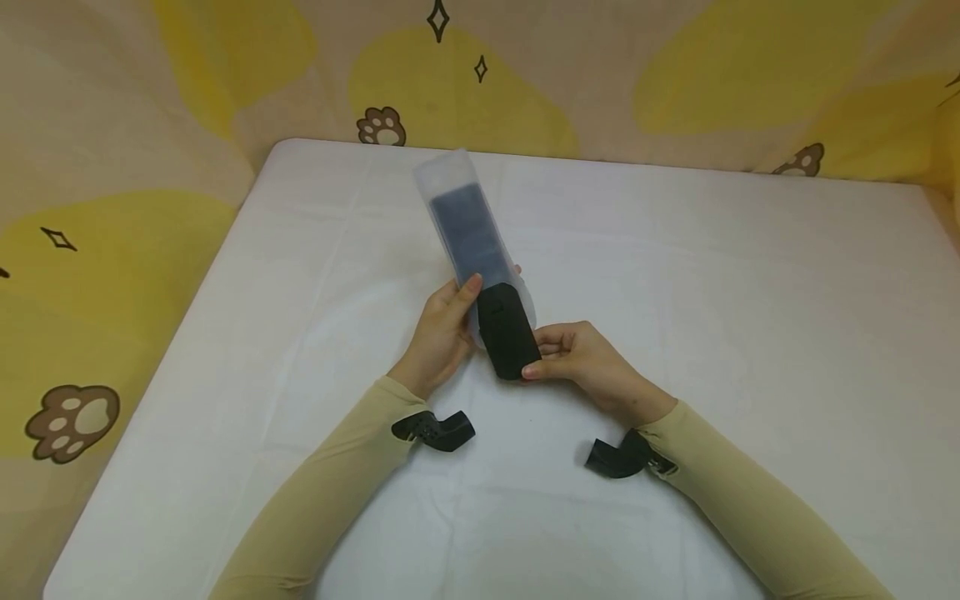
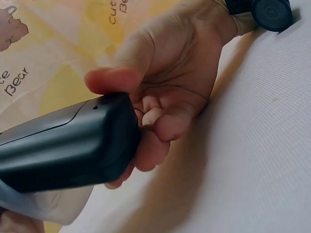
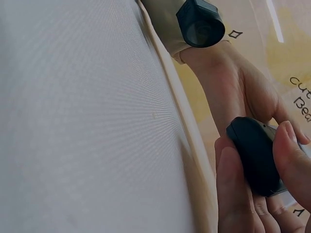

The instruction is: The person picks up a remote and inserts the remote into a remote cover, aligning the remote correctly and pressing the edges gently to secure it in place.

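Note:
A long translucent plastic sleeve [image 1: 442,171] is held tilted over the table, its far end leaning left. A dark blue-grey slab [image 1: 471,233] shows through it. Over its near end lies a smooth black oblong body [image 1: 508,333] with rounded edges; whether the two are joined, I cannot tell. My left hand [image 1: 438,337] grips the sleeve from the left, thumb on top beside the black body. Between thumb and fingers my right hand [image 1: 592,362] pinches the black body's near end. The left wrist view shows a small dark hole and a seam on the black body [image 2: 73,141].
A white-covered table [image 1: 712,333] lies beneath both hands. Behind it and to the left hangs a yellow and beige patterned cloth [image 1: 112,292]. Small black cameras sit on the left wrist [image 1: 435,431] and right wrist [image 1: 630,454].

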### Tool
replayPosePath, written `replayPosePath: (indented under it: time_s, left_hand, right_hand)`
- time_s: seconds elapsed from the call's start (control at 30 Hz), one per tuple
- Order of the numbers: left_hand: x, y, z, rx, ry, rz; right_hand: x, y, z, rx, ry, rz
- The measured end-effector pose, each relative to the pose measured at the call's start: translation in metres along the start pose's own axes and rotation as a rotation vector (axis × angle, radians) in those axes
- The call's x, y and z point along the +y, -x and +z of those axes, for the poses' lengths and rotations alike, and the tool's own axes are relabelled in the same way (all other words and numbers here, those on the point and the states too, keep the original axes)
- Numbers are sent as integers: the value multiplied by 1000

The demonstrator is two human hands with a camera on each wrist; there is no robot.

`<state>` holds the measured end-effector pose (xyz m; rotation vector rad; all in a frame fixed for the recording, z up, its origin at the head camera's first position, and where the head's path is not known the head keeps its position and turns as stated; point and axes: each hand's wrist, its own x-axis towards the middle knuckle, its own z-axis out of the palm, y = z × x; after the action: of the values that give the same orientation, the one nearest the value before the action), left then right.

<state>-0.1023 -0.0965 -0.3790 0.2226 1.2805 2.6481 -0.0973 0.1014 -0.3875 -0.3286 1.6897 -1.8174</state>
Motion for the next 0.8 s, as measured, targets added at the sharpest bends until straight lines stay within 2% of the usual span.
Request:
replayPosePath:
  time_s: [0.2, 0.8]
  left_hand:
    - [0, 0, 1, 10, -2, -19]
    - [-2, 0, 1, -5, -7, -9]
  right_hand:
    - [1, -1, -1, 11, -9, 1]
    - [5, -2, -3, 68, -51, -16]
